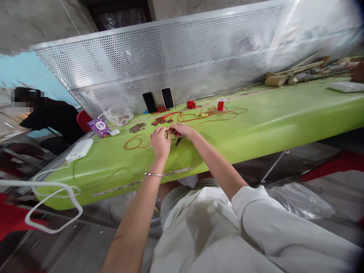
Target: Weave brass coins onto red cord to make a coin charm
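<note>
My left hand [160, 141] is closed in a pinch, its fingertips meeting those of my right hand [182, 130] above the table's near half. Thin red cord [133, 143] lies in loops to the left and runs up to my left hand. Beneath my right fingers shows a small cluster of reddish-brown discs [176, 133], partly hidden by the hand. A small dark tool [178, 141] lies just below my hands. Past my fingertips is a pile of coin-like discs with red cord [161, 121]. Greyer coin-like discs [137, 127] form another pile to the left.
Two phones [167, 98] lean on the perforated metal screen [182, 57]. Behind my hands are a red cord ball [191, 104], a red spool [221, 105] and tangled cord. A purple packet [99, 127] and white power strip [79, 149] sit left. Another person [54, 119] sits beyond.
</note>
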The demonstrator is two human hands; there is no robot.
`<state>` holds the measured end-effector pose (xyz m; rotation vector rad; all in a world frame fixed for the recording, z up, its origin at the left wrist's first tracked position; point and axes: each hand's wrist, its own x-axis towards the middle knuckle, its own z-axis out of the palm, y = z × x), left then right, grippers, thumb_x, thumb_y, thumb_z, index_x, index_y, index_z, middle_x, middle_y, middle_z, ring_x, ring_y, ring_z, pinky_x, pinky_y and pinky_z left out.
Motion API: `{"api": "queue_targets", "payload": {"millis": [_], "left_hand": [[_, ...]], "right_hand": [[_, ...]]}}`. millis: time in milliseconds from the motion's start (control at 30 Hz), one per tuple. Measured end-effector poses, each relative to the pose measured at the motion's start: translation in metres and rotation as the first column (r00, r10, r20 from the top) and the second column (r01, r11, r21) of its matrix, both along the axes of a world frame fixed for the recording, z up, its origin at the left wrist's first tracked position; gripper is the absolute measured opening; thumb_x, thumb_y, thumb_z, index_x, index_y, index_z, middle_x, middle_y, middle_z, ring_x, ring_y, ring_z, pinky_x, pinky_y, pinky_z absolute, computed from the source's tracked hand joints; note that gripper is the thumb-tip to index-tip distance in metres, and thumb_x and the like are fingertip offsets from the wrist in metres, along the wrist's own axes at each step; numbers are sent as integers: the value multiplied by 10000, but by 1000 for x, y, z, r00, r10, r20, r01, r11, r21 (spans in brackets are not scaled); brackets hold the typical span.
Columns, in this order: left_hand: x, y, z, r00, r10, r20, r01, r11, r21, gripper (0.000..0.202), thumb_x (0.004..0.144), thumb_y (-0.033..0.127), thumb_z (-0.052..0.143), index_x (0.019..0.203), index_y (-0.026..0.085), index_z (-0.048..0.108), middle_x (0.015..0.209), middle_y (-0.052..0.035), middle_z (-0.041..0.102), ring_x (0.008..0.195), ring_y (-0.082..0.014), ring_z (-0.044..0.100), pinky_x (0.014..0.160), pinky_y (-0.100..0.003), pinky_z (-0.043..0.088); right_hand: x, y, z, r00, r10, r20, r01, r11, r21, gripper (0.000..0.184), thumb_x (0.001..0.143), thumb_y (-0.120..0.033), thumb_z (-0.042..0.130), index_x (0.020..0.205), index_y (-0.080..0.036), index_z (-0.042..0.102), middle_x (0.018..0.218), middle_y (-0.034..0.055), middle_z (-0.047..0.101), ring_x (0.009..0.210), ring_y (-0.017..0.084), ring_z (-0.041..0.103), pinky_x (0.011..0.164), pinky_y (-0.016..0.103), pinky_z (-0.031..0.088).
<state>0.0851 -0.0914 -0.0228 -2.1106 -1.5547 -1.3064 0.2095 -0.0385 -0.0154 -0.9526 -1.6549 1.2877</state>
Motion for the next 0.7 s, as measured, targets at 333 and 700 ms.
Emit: {"api": "queue_targets", "payload": {"millis": [333,700], "left_hand": [[2,0,0,984,-46,174,58,996,-64,187,828,214,543,1003,213,610,1031,-90,641,956,-257,557,909,-403,345],[-9,28,-9,723,-218,656,461,859,-223,230,850,437,520,779,222,560,625,4,593,544,-138,540,502,-248,390]], "right_hand": [[-2,10,-5,996,-84,37,73,969,238,240,908,-164,416,680,-148,490,497,-63,399,424,60,338,439,173,281],[0,0,4,984,-131,119,65,894,443,188,886,-228,427,736,-151,511,577,-40,449,534,96,403,549,203,320]]}}
